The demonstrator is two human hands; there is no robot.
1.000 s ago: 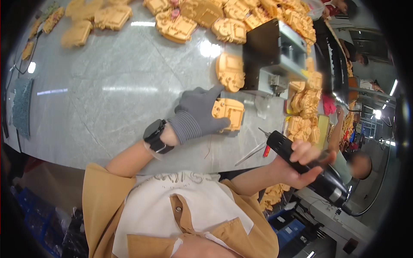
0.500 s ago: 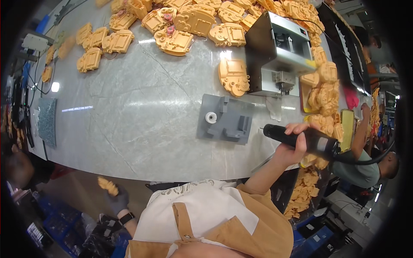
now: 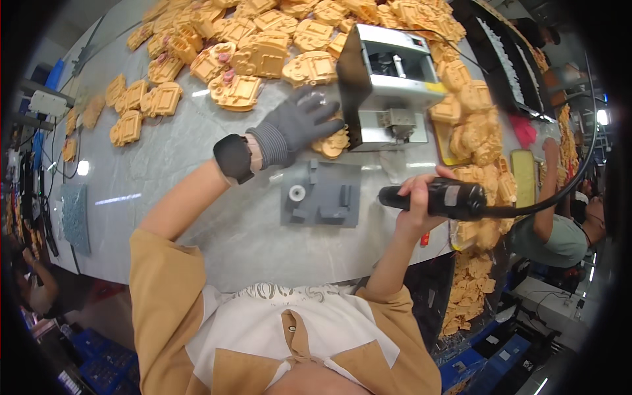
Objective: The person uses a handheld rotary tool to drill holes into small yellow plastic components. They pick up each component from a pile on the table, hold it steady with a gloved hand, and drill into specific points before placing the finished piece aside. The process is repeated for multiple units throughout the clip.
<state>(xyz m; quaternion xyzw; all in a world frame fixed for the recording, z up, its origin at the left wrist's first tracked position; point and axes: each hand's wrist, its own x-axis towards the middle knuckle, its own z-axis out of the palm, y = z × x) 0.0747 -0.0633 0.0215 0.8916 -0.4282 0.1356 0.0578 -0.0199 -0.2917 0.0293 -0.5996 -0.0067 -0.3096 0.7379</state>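
Observation:
In a grey glove, my left hand (image 3: 299, 125) is stretched over a yellow plastic housing (image 3: 331, 144) beside the machine. Its fingers are spread, and they cover most of that part; whether they press on it is hard to tell. My right hand (image 3: 416, 205) is wrapped around a black electric screwdriver (image 3: 454, 199), held level over the table with its tip end to the left. Between my hands lies a grey fixture plate (image 3: 320, 194) with raised blocks. A white round piece (image 3: 297, 193) sits at its left side.
A black and silver machine (image 3: 385, 85) stands just beyond the fixture. Heaps of yellow housings (image 3: 263, 52) fill the far side, and more parts (image 3: 477, 138) lie along the right. The screwdriver's cable (image 3: 559, 191) loops up at right. A bluish bag (image 3: 74, 210) lies far left. Another person (image 3: 556, 240) is at right.
My left hand has come up from below the table's near edge to the housing by the machine; the small yellow piece it held is no longer visible. The right hand still grips the screwdriver.

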